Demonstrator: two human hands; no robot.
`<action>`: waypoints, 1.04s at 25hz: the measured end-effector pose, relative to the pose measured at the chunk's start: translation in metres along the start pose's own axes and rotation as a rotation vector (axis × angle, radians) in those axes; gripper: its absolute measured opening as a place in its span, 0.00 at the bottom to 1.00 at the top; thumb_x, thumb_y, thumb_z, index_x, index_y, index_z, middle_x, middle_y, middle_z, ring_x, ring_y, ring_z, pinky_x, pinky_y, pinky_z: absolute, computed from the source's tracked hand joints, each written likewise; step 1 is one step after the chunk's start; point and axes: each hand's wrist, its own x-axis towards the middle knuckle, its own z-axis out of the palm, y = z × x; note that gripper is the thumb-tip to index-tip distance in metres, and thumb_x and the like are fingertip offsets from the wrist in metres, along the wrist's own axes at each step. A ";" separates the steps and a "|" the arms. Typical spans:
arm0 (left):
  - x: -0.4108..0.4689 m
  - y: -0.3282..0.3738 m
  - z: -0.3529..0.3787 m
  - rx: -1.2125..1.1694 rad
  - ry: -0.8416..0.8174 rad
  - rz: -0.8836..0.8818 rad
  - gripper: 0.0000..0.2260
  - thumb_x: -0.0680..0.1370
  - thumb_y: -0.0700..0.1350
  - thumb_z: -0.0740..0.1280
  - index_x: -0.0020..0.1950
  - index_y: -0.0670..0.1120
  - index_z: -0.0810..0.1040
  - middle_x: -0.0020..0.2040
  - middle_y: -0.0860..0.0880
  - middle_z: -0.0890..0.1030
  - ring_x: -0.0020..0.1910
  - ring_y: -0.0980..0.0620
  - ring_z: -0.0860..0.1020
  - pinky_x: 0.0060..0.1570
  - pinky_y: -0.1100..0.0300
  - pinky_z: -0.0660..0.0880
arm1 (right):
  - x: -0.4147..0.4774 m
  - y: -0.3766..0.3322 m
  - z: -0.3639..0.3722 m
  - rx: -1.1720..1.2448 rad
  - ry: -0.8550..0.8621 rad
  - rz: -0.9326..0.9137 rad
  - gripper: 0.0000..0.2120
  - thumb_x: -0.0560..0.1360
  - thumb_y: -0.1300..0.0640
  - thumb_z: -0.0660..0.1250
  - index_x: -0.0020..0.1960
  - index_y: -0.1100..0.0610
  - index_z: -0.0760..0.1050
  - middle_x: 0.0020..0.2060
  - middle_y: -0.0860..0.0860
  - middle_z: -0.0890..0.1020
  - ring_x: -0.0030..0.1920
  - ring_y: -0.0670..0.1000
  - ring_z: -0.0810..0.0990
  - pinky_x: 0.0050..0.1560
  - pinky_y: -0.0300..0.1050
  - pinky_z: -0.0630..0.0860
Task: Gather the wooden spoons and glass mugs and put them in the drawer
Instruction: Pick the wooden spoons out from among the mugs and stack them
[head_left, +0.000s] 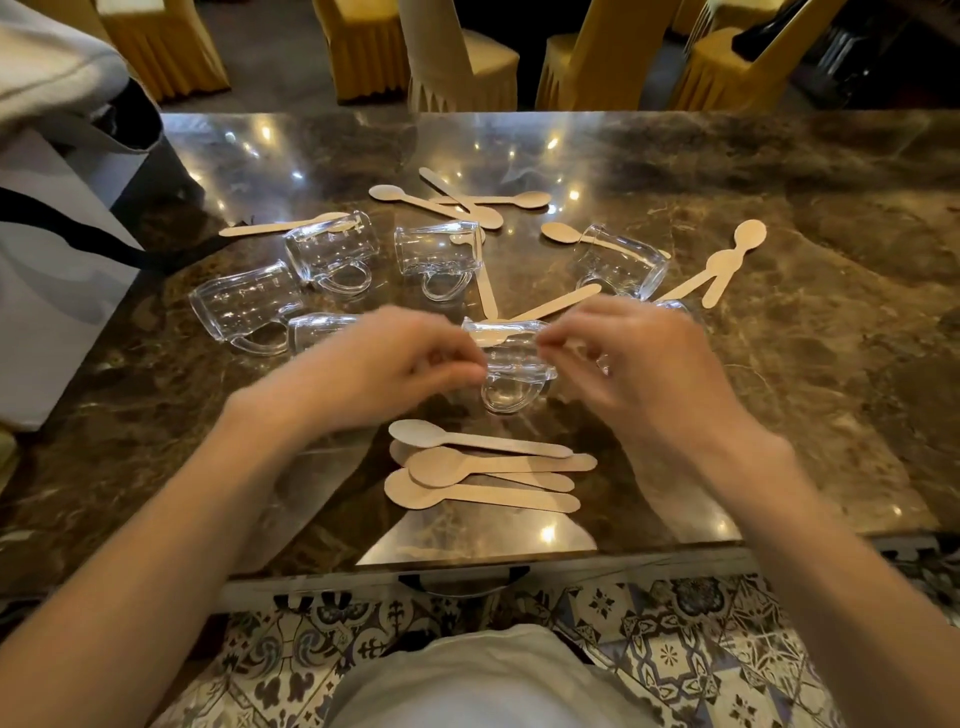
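Dark curved drawer handle (464, 586) sits under the near edge of the glossy brown marble tabletop (779, 415). Just beyond, a stack of flat pale wooden spoons (483, 470), bowls to the left. Left hand (384, 364) and right hand (644, 364), fingers curled, flank a clear glass mug (514, 358) lying on its side. Motion blur: cannot tell whether either hand grips it. Farther out, other clear mugs (332, 249) on their sides, with loose wooden spoons (462, 205) scattered among them.

head-worn, steeply down, near table (779, 395)

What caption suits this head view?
Left hand and right hand flank a toppled glass mug among wooden spoons on a marble table.
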 end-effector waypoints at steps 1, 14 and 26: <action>0.006 -0.001 -0.013 -0.007 0.051 0.028 0.14 0.74 0.56 0.59 0.56 0.55 0.77 0.46 0.62 0.77 0.45 0.68 0.75 0.42 0.73 0.71 | 0.011 0.008 -0.007 -0.020 0.006 0.018 0.06 0.73 0.55 0.70 0.49 0.53 0.83 0.43 0.47 0.84 0.38 0.45 0.77 0.40 0.46 0.78; 0.135 -0.040 -0.020 0.752 -0.022 0.307 0.17 0.73 0.44 0.69 0.61 0.55 0.77 0.63 0.52 0.77 0.66 0.49 0.70 0.68 0.51 0.61 | 0.078 0.064 0.041 -0.393 -0.442 0.041 0.13 0.74 0.58 0.67 0.58 0.48 0.77 0.56 0.49 0.80 0.58 0.54 0.75 0.49 0.53 0.77; 0.149 -0.045 -0.024 0.845 -0.072 0.391 0.10 0.75 0.45 0.67 0.54 0.55 0.79 0.55 0.53 0.81 0.60 0.49 0.74 0.65 0.51 0.64 | 0.084 0.060 0.045 -0.457 -0.328 0.031 0.10 0.76 0.58 0.65 0.55 0.49 0.79 0.51 0.51 0.81 0.54 0.56 0.77 0.43 0.47 0.69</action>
